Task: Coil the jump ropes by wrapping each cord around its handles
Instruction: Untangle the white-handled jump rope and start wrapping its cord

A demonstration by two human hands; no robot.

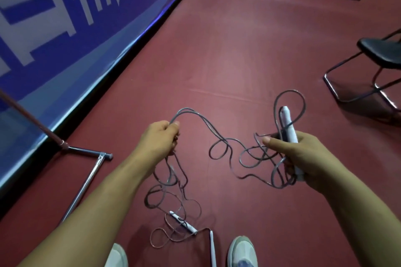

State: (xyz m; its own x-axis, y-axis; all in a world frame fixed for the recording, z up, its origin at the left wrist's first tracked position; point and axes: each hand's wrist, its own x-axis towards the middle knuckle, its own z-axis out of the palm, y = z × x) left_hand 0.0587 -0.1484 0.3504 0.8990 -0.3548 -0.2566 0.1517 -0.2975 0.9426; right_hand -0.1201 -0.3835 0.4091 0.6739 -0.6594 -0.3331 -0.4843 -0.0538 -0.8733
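As seen from the head cam, I've got two floor handles [183, 222] lying in tangled cord at 6 o'clock, between the shoes [243, 251] on the red floor [238, 50]. Further out, left hand [160, 136] at 8 o'clock pinches a doubled gray cord [188, 109], right hand [308, 158] at 4 o'clock grips a white handle [289, 124] upright, loose loops sagging between them. Beyond: black chair [377, 50] at 2 o'clock, blue banner [97, 34] at 10 o'clock.
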